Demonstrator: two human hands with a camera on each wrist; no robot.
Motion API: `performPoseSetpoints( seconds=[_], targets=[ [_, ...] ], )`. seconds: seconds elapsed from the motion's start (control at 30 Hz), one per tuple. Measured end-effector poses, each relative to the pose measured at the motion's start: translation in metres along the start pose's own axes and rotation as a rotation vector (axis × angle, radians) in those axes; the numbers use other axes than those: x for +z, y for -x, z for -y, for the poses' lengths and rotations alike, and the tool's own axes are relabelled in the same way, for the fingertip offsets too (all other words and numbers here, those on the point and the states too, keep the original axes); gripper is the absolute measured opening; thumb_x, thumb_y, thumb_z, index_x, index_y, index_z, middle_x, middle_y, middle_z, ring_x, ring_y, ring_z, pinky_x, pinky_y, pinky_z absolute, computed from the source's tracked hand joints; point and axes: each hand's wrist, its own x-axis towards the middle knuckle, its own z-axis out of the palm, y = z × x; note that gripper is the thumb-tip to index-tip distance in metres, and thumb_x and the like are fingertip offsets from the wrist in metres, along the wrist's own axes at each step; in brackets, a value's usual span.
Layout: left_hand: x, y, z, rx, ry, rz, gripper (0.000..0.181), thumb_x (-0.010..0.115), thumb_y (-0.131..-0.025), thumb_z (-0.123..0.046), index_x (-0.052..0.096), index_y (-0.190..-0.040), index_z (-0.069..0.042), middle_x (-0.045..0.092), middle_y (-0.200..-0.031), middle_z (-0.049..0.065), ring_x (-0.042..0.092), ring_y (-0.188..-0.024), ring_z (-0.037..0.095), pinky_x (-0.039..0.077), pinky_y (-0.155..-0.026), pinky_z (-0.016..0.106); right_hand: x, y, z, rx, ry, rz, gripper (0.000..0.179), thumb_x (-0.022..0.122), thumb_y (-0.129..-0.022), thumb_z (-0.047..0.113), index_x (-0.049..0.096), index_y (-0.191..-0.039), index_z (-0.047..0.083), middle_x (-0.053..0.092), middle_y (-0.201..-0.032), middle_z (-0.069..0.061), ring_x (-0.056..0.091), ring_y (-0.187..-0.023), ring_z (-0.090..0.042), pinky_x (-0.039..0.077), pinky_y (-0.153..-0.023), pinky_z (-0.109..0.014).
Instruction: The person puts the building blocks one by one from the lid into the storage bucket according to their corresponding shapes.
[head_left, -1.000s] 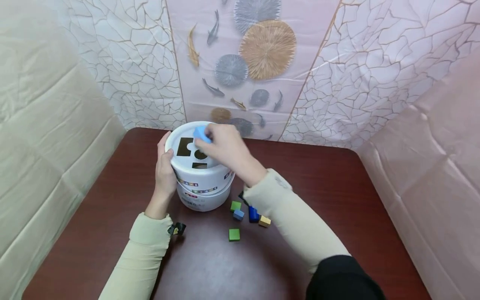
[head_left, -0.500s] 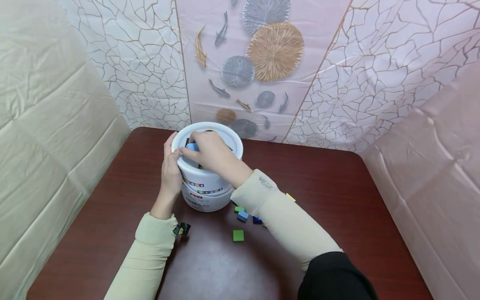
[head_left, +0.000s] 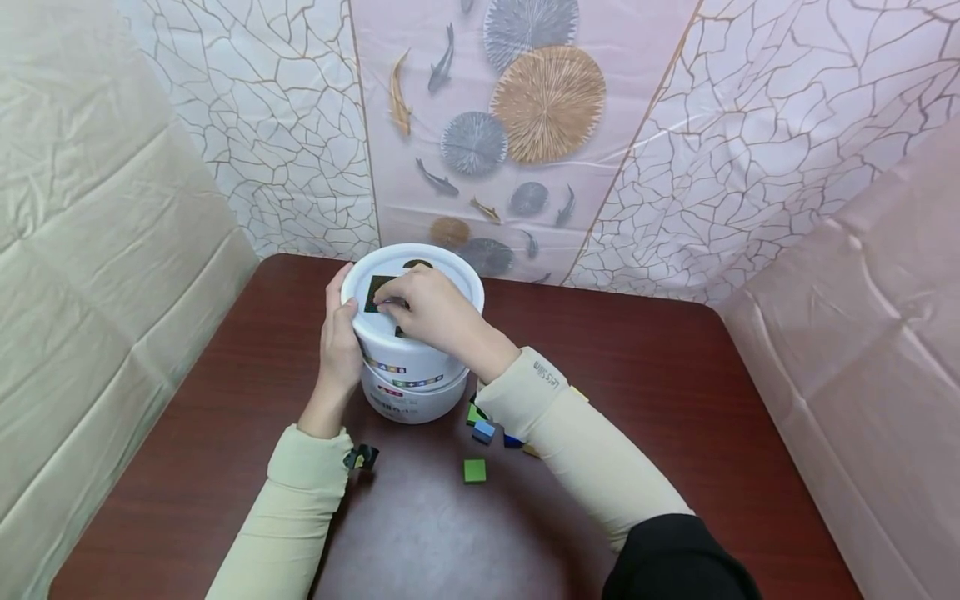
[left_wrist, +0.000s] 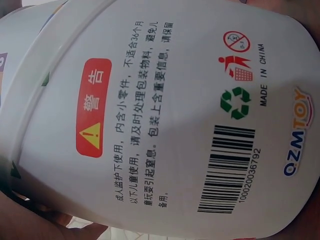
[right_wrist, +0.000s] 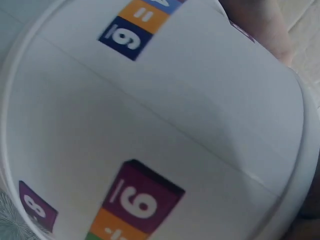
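Observation:
A white round toy bucket [head_left: 416, 396] with a lid [head_left: 450, 267] cut with shaped holes stands at the back left of the table. My left hand [head_left: 341, 346] holds its left side, fingers and thumb around the wall just below the rim. Over the lid, my right hand [head_left: 431, 304] has loosely bent fingers at the dark rectangular hole [head_left: 377, 292]. No block shows between those fingers. Printed text and a barcode [left_wrist: 225, 170] on the bucket fill the left wrist view. The right wrist view shows number stickers [right_wrist: 142, 200] on the lid's side.
In front of the bucket lie a green block [head_left: 475, 471], a light blue block [head_left: 483, 431] and several others, partly hidden by the right sleeve [head_left: 585, 442]. Patterned cloth [head_left: 480, 167] hangs behind the table [head_left: 637, 350].
The light blue block in my right hand went from above the lid to the rectangular hole and is now out of sight. My left hand stays on the bucket.

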Motion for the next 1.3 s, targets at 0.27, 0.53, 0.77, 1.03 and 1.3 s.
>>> performPoseSetpoints(
  seconds=[0.27, 0.53, 0.77, 1.03, 1.3],
  targets=[
    [0.001, 0.0, 0.0, 0.01, -0.01, -0.012, 0.055, 0.029, -0.101, -0.021, 0.034, -0.155, -0.014, 0.047, -0.148, 0.006, 0.046, -0.13, 0.017, 0.031, -0.108, 0.032, -0.01, 0.015, -0.018, -0.091, -0.03, -0.099, 0.022, 0.062, -0.098, 0.021, 0.076, -0.11, 0.009, 0.073, -0.108, 0.0, 0.063, -0.108, -0.016, 0.042, -0.099, -0.028],
    [0.002, 0.0, -0.001, 0.02, 0.014, -0.03, 0.054, 0.031, -0.1, -0.019, 0.037, -0.153, -0.012, 0.048, -0.148, 0.007, 0.043, -0.133, 0.017, 0.027, -0.11, 0.028, -0.028, 0.055, -0.087, 0.098, -0.064, -0.257, 0.03, 0.064, -0.097, 0.029, 0.071, -0.119, 0.009, 0.065, -0.128, -0.006, 0.055, -0.123, -0.022, 0.04, -0.105, -0.037],
    [0.002, 0.0, 0.0, 0.025, 0.02, -0.036, 0.054, 0.031, -0.1, -0.018, 0.037, -0.153, -0.009, 0.049, -0.148, 0.007, 0.043, -0.133, 0.017, 0.027, -0.11, 0.028, 0.003, 0.104, -0.152, 0.236, -0.082, -0.013, 0.037, 0.065, -0.095, 0.025, 0.066, -0.124, 0.001, 0.062, -0.126, -0.016, 0.058, -0.116, -0.031, 0.045, -0.099, -0.047],
    [0.003, 0.0, 0.001, 0.034, 0.027, -0.035, 0.054, 0.031, -0.099, -0.018, 0.038, -0.153, -0.011, 0.049, -0.148, 0.007, 0.043, -0.133, 0.018, 0.028, -0.11, 0.028, 0.039, 0.146, -0.176, 0.445, -0.053, 0.484, 0.04, 0.075, -0.09, 0.024, 0.067, -0.122, 0.003, 0.066, -0.11, -0.011, 0.065, -0.087, -0.022, 0.054, -0.075, -0.037],
    [0.003, 0.0, 0.001, 0.031, 0.019, -0.036, 0.054, 0.031, -0.099, -0.018, 0.038, -0.153, -0.012, 0.049, -0.148, 0.007, 0.043, -0.133, 0.017, 0.027, -0.11, 0.029, 0.048, 0.151, -0.175, 0.507, -0.095, 0.443, 0.032, 0.074, -0.09, 0.013, 0.066, -0.119, 0.001, 0.063, -0.097, -0.01, 0.062, -0.054, -0.016, 0.051, -0.055, -0.03]
  ],
)
